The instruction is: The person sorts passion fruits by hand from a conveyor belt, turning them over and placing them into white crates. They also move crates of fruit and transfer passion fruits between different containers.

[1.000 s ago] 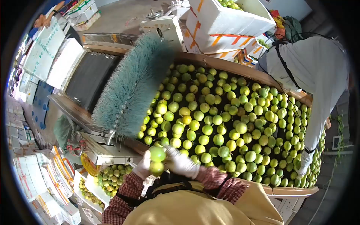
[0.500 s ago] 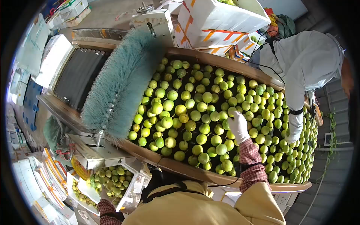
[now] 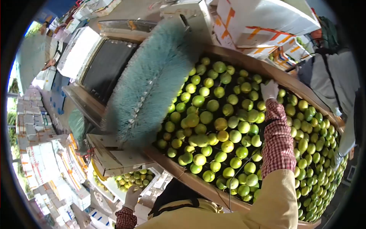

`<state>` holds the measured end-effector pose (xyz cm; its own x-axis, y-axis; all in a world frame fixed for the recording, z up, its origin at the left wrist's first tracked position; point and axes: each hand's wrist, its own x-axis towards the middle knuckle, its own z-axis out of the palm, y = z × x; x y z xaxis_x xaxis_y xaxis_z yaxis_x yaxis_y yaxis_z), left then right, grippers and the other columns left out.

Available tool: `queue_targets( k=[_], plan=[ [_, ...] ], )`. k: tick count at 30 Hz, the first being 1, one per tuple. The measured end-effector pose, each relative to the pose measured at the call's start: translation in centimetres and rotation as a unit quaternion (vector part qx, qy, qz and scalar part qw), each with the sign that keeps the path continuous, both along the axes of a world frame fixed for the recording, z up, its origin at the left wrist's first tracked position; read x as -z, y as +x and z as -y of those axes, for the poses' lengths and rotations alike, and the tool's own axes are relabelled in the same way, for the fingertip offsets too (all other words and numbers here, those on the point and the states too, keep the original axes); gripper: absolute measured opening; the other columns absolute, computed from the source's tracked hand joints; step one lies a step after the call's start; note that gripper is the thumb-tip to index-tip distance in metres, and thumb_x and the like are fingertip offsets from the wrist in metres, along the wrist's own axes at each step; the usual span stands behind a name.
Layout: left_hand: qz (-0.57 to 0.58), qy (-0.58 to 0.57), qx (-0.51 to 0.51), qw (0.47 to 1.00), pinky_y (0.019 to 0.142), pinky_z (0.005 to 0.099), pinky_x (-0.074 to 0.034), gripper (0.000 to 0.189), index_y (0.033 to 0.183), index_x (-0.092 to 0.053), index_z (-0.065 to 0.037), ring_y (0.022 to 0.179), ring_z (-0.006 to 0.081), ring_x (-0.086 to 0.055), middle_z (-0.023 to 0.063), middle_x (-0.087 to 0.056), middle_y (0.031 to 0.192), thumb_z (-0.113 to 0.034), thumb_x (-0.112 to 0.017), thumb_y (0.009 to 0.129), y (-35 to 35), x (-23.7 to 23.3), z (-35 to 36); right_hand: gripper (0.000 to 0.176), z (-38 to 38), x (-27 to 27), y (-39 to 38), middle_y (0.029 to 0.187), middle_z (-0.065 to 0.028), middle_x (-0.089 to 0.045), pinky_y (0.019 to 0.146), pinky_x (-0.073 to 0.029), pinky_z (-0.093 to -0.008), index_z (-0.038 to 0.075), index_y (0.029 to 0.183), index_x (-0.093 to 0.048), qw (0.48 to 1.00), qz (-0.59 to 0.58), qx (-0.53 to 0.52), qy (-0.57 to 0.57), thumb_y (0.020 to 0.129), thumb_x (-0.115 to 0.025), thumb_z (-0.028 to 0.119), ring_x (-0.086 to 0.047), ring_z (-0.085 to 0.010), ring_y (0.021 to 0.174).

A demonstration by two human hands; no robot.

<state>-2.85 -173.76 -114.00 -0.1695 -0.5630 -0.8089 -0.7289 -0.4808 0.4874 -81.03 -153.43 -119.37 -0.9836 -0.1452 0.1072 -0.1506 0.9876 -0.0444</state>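
My right hand [image 3: 270, 91], in a white glove, reaches across a conveyor bed to its far side. Its fingers point down among round green-yellow fruits [image 3: 212, 105] that look like passion fruit; whether they grip one is hidden. My left hand [image 3: 132, 197], also gloved, is low on the left at the near edge of a white foam box [image 3: 119, 192] of similar fruits [image 3: 134, 179]. Its fingers look loosely apart, and I see nothing held in them. Checked sleeves cover both forearms.
A large blue-green roller brush [image 3: 146, 82] spans the bed, with dark rollers [image 3: 108, 68] beyond it. Brown rails [image 3: 202, 185] edge the bed. White foam boxes [image 3: 267, 19] stand behind, and more boxes [image 3: 42, 156] are stacked left. Another person in grey [image 3: 331, 82] bends at the right.
The view has shifted, so the bed sits further right. My right hand has gone from mid-bed to the far rail. My left hand, earlier partly hidden over the boxed fruits, now shows at the box edge.
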Motion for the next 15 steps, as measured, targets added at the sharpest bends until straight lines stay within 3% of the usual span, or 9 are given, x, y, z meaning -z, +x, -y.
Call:
queue_targets(
  k=[2,5,8,10,11,12,14,15],
  plan=[
    [0.022,0.029,-0.031,0.999,0.069,0.0295,-0.056,0.040,0.123,-0.058,-0.001,0.081,0.0165,-0.064,0.0112,-0.066,0.100,-0.019,-0.067,0.088,1.0,-1.0,-0.4,0.056,2.2,-0.2,0.0,0.119,-0.0209,-0.058,0.090,-0.051,-0.0486,0.006,0.121,-0.054,0.994,-0.042,0.073,0.074,0.079,-0.074,0.039,-0.057,-0.0417,0.107],
    [0.121,0.028,0.014,0.992,0.068,0.0303,-0.056,0.039,0.122,-0.058,-0.001,0.083,0.0176,-0.064,0.0114,-0.066,0.101,-0.020,-0.065,0.089,3.7,-0.5,-0.7,0.054,0.6,0.1,0.0,0.115,-0.0213,-0.061,0.091,-0.049,-0.0451,0.010,0.122,-0.050,0.997,-0.022,0.065,0.019,0.078,-0.077,0.028,-0.059,-0.0365,0.107],
    [0.104,0.041,0.014,0.994,0.067,0.0307,-0.056,0.036,0.120,-0.059,-0.001,0.084,0.0179,-0.065,0.0098,-0.066,0.098,-0.021,-0.064,0.090,4.0,0.0,-0.2,0.053,-0.6,-0.3,0.0,0.114,-0.0193,-0.062,0.096,-0.046,-0.0413,0.010,0.122,-0.052,0.997,-0.001,0.052,-0.056,0.078,-0.078,0.025,-0.060,-0.0312,0.109],
    [0.077,0.043,0.010,0.996,0.067,0.0311,-0.056,0.036,0.119,-0.059,-0.001,0.082,0.0184,-0.065,0.0093,-0.066,0.096,-0.021,-0.064,0.090,3.8,0.6,0.1,0.049,-0.6,-2.2,2.5,0.113,-0.0167,-0.063,0.097,-0.045,-0.0399,0.009,0.124,-0.053,0.957,0.014,-0.023,-0.289,0.083,-0.073,0.026,-0.060,-0.0293,0.109],
    [0.070,0.041,0.022,0.996,0.067,0.0315,-0.056,0.036,0.119,-0.059,0.000,0.082,0.0185,-0.065,0.0093,-0.066,0.096,-0.022,-0.064,0.090,3.6,1.0,0.3,0.047,-0.5,-3.4,4.4,0.113,-0.0155,-0.064,0.098,-0.045,-0.0392,0.008,0.125,-0.053,0.915,0.017,-0.062,-0.399,0.086,-0.071,0.026,-0.060,-0.0284,0.109],
    [0.061,0.039,0.036,0.997,0.067,0.0318,-0.056,0.036,0.119,-0.059,0.000,0.082,0.0185,-0.065,0.0092,-0.066,0.095,-0.022,-0.064,0.090,3.3,1.5,0.6,0.043,-0.5,-4.4,6.7,0.114,-0.0140,-0.063,0.097,-0.047,-0.0408,0.008,0.126,-0.054,0.843,0.116,-0.062,-0.521,0.090,-0.067,0.027,-0.060,-0.0287,0.109],
    [0.040,0.032,0.067,0.996,0.067,0.0307,-0.055,0.037,0.119,-0.059,0.000,0.083,0.0175,-0.065,0.0092,-0.066,0.096,-0.023,-0.064,0.090,2.0,2.4,1.5,0.038,-0.8,-5.4,11.8,0.119,-0.0121,-0.061,0.094,-0.051,-0.0444,0.006,0.127,-0.054,0.639,0.292,-0.005,-0.711,0.096,-0.059,0.028,-0.060,-0.0292,0.110],
    [0.030,0.027,0.082,0.996,0.068,0.0293,-0.053,0.038,0.119,-0.059,0.000,0.084,0.0164,-0.064,0.0091,-0.066,0.097,-0.024,-0.065,0.090,1.3,2.6,1.9,0.039,-0.9,-6.2,14.2,0.121,-0.0129,-0.060,0.092,-0.053,-0.0451,0.004,0.128,-0.052,0.563,0.339,0.014,-0.754,0.097,-0.057,0.028,-0.060,-0.0293,0.111]
  ],
)
